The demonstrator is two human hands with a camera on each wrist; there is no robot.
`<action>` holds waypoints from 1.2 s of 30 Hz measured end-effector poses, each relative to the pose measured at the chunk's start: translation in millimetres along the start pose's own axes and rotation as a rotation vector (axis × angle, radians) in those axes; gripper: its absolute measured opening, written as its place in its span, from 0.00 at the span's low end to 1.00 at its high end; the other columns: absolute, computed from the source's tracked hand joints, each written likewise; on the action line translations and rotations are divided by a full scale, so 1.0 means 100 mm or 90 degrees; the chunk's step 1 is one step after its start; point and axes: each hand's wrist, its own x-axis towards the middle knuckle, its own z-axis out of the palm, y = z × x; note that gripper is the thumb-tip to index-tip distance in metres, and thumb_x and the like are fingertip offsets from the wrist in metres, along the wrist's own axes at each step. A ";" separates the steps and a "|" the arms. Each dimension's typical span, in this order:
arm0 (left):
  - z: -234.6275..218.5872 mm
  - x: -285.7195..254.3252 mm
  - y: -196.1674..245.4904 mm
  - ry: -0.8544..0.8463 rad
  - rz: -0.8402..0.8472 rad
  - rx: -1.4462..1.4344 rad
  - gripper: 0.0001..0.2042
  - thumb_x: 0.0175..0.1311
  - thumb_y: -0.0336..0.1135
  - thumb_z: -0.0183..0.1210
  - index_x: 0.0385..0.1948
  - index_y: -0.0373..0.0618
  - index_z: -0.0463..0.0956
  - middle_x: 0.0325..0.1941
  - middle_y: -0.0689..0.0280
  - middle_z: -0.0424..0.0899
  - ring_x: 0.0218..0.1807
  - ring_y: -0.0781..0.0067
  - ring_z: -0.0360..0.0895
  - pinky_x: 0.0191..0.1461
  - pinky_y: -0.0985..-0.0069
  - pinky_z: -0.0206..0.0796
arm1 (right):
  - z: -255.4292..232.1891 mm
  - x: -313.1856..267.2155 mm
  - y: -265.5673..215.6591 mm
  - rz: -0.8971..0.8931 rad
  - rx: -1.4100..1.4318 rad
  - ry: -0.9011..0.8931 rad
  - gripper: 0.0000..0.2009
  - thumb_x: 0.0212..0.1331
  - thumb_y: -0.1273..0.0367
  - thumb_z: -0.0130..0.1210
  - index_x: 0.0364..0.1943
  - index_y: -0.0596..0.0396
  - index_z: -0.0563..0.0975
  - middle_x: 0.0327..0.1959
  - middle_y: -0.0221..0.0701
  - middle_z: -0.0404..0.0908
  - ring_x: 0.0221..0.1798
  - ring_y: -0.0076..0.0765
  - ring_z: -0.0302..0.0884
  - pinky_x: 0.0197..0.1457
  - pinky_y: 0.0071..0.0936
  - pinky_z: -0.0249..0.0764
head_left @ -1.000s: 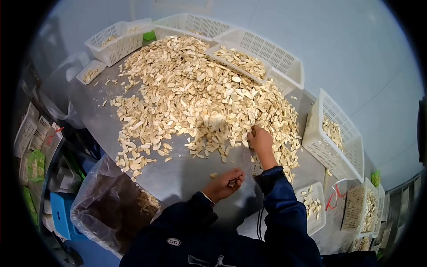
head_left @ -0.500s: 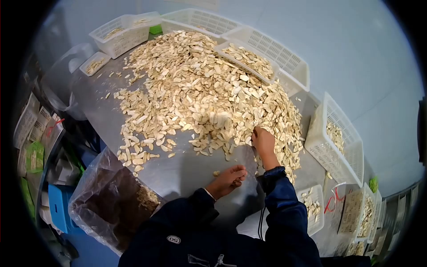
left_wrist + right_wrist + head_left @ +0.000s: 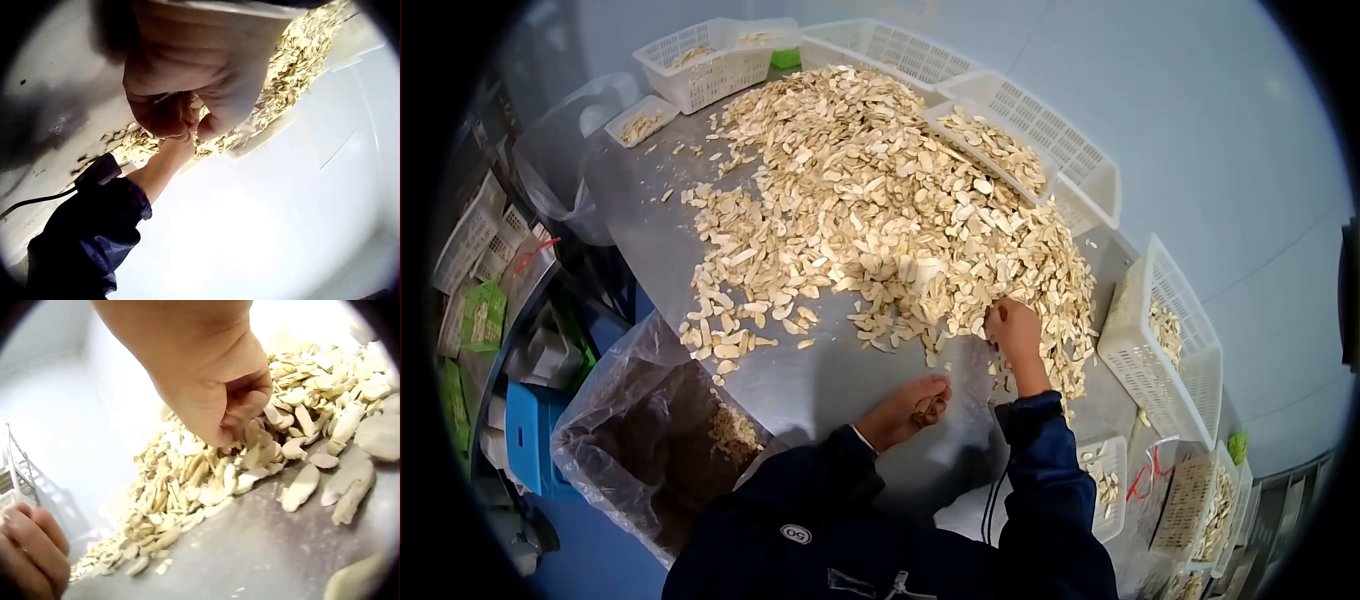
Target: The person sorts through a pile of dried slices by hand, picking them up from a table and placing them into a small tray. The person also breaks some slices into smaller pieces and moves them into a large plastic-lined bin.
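A broad heap of pale dried slices (image 3: 850, 200) covers much of the metal table (image 3: 800, 385). My right hand (image 3: 1018, 335) reaches down to the heap's near edge. In the right wrist view its thumb and fingers (image 3: 240, 415) pinch at a slice (image 3: 255, 434) among the others. My left hand (image 3: 908, 408) hovers over the bare metal nearer my body, fingers curled in towards the thumb. I cannot tell whether anything lies inside them. The left wrist view shows that hand (image 3: 194, 81) from its palm side, with the right forearm (image 3: 161, 172) beyond it.
White baskets (image 3: 710, 75) line the back, one of them (image 3: 1165, 345) standing at the right. A shallow tray of slices (image 3: 997, 150) leans on the heap. Another tray (image 3: 1108, 485) sits near my right elbow. At the lower left is a clear plastic bag (image 3: 635, 400) with scraps inside.
The head view has shifted, so the table and baskets sit farther right. The left hand's fingers straightened somewhat, then curled again. The right hand stays at the heap's near edge.
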 end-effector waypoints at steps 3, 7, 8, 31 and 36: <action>-0.11 0.02 0.06 0.006 0.032 -0.018 0.11 0.77 0.44 0.49 0.49 0.49 0.72 0.38 0.70 0.75 0.33 0.83 0.70 0.30 0.84 0.62 | -0.23 -0.13 -0.07 0.039 0.222 -0.179 0.09 0.62 0.65 0.60 0.34 0.57 0.83 0.22 0.30 0.78 0.24 0.24 0.72 0.31 0.25 0.72; 0.06 -0.09 0.23 0.068 0.055 -0.043 0.13 0.78 0.46 0.47 0.49 0.48 0.73 0.38 0.70 0.76 0.31 0.84 0.70 0.28 0.85 0.60 | -0.66 -0.11 -0.68 0.056 0.457 -0.576 0.11 0.64 0.63 0.62 0.42 0.56 0.84 0.26 0.30 0.80 0.30 0.22 0.73 0.36 0.23 0.71; 0.10 -0.11 0.26 0.081 0.053 -0.042 0.13 0.78 0.46 0.47 0.49 0.48 0.73 0.38 0.71 0.76 0.31 0.84 0.70 0.27 0.85 0.59 | -0.56 -0.05 -0.76 0.023 0.418 -0.483 0.11 0.63 0.64 0.62 0.42 0.56 0.84 0.27 0.32 0.80 0.31 0.25 0.75 0.37 0.25 0.72; -0.08 -0.11 0.09 -0.149 -0.075 0.212 0.18 0.77 0.48 0.46 0.41 0.43 0.76 0.28 0.71 0.76 0.24 0.83 0.69 0.23 0.83 0.56 | 0.42 0.35 -1.36 -0.398 0.006 -0.145 0.20 0.53 0.57 0.67 0.49 0.48 0.80 0.54 0.35 0.77 0.59 0.46 0.72 0.59 0.47 0.69; 0.09 -0.25 0.19 -0.207 -0.149 0.263 0.14 0.74 0.41 0.49 0.50 0.42 0.74 0.31 0.70 0.76 0.23 0.85 0.64 0.21 0.84 0.50 | -0.08 0.17 -1.24 -0.311 0.239 -0.370 0.10 0.57 0.66 0.63 0.41 0.54 0.82 0.42 0.40 0.82 0.47 0.52 0.80 0.51 0.42 0.75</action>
